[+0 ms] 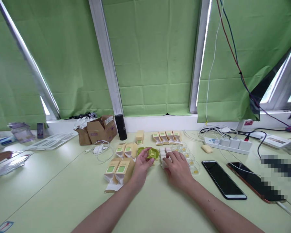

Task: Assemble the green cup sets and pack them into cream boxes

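My left hand [142, 165] pinches a small green plastic tray [153, 153] just above the pale green table [63, 187]. Next to it, my right hand [178, 168] rests with curled fingers on a cluster of small white items [164, 158]. Several cream boxes with green labels [120, 168] lie left of my left hand. More open cream boxes [167, 137] stand in a row behind. Clear little cups [192, 164] sit right of my right hand.
Two phones [224, 179] [253, 181] lie flat at the right. A power strip [226, 142] with cables sits behind them. A brown cardboard box [98, 129] and a black cylinder [120, 127] stand at the back. Another person's hand [0, 157] shows at the far left.
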A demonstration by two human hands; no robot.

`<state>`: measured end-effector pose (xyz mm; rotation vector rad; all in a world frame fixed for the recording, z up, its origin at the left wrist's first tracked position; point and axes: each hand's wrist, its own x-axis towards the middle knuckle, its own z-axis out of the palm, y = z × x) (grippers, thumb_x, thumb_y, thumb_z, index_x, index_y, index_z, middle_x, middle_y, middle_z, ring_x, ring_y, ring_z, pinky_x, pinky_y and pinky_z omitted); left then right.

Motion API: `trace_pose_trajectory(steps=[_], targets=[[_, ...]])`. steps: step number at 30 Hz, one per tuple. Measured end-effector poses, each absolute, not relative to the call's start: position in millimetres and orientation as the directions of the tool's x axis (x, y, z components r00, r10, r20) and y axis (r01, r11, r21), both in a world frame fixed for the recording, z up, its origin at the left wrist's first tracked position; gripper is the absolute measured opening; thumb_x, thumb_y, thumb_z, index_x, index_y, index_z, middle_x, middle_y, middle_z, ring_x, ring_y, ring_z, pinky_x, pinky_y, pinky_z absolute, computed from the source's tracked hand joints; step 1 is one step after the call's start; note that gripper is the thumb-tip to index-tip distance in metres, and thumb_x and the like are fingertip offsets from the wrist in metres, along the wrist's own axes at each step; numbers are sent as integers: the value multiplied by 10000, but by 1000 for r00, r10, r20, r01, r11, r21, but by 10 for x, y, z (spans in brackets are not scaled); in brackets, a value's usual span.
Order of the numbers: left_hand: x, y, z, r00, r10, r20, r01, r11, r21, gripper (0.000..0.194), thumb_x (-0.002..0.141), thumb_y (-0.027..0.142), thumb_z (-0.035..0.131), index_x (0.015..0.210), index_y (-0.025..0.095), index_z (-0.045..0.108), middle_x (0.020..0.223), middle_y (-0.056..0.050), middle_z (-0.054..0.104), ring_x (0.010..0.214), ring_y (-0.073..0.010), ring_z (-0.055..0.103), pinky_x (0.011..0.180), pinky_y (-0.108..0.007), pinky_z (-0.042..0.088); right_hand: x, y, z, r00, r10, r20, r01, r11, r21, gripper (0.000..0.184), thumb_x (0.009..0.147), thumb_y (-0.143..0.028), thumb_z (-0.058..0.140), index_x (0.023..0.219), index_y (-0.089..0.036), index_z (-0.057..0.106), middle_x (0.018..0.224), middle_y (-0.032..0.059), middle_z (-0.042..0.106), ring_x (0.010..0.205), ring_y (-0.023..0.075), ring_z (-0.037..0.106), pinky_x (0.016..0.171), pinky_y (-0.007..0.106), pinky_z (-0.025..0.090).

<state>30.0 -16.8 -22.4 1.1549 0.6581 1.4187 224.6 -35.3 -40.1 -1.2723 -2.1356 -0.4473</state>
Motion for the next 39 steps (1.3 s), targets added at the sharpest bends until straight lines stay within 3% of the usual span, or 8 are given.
trace_pose_trajectory(steps=[6, 13, 17, 21, 26, 30, 34, 39], targets=[[296, -177, -218, 134, 949, 286, -418, -208, 885, 618, 714, 309, 909, 1242, 233, 596, 1209, -92, 733, 1078, -231, 699, 933, -338, 530, 2210, -304, -451, -398, 705, 587, 890, 452, 60, 170, 826, -183, 734, 993, -195, 709, 1121, 140, 669, 1119, 331, 515, 936, 443, 362], [289, -156, -246, 120, 947, 298, -389, -231, 892, 622, 711, 329, 909, 1237, 234, 590, 1200, -92, 736, 1046, -227, 706, 903, -329, 533, 2211, -287, -455, -409, 702, 582, 889, 451, 81, 160, 827, -97, 681, 953, -194, 698, 1099, 134, 668, 1120, 322, 515, 938, 431, 365], [276, -143, -260, 93, 951, 294, -381, -239, 893, 617, 711, 343, 904, 1236, 236, 599, 1209, -93, 733, 1043, -231, 705, 885, -331, 542, 2228, -289, -448, -354, 680, 642, 888, 461, 1, 210, 851, -93, 659, 1026, -201, 704, 1164, 135, 668, 1153, 326, 514, 954, 440, 375], [268, -136, -257, 75, 950, 303, -394, -250, 884, 617, 714, 333, 897, 1246, 231, 602, 1216, -93, 734, 1051, -232, 706, 890, -334, 544, 2269, -300, -431, -213, 661, 719, 836, 505, -216, 242, 933, -172, 619, 1166, -206, 679, 1217, 133, 660, 1142, 324, 539, 939, 447, 414], [263, -124, -263, 80, 950, 302, -420, -243, 875, 592, 737, 323, 880, 1260, 226, 621, 1244, -95, 732, 1081, -223, 698, 944, -340, 532, 2280, -318, -372, 1, 713, 702, 457, 624, -634, 226, 1003, -354, 605, 1180, -226, 662, 1123, 100, 676, 1018, 274, 606, 884, 413, 482], [258, -106, -282, 90, 947, 308, -430, -242, 870, 580, 732, 332, 877, 1252, 215, 650, 1260, -112, 732, 1146, -250, 691, 1004, -370, 517, 2226, -327, -334, 71, 867, 493, 25, 492, -870, 361, 950, -531, 693, 1151, -232, 711, 1019, 72, 702, 846, 224, 617, 766, 363, 493], [249, -100, -297, 93, 953, 288, -442, -219, 870, 555, 737, 324, 865, 1245, 200, 680, 1264, -119, 732, 1158, -257, 692, 1038, -386, 506, 2166, -323, -305, 3, 958, 286, -359, 268, -894, 447, 839, -611, 796, 1004, -199, 745, 719, 3, 623, 632, 157, 514, 606, 302, 410], [247, -119, -300, 93, 960, 264, -447, -197, 873, 518, 747, 323, 852, 1234, 210, 713, 1296, -107, 726, 1176, -263, 682, 1047, -383, 501, 2151, -327, -280, -73, 986, 149, -606, 74, -792, 405, 732, -524, 920, 891, -199, 737, 767, 16, 642, 702, 156, 567, 584, 263, 412]])
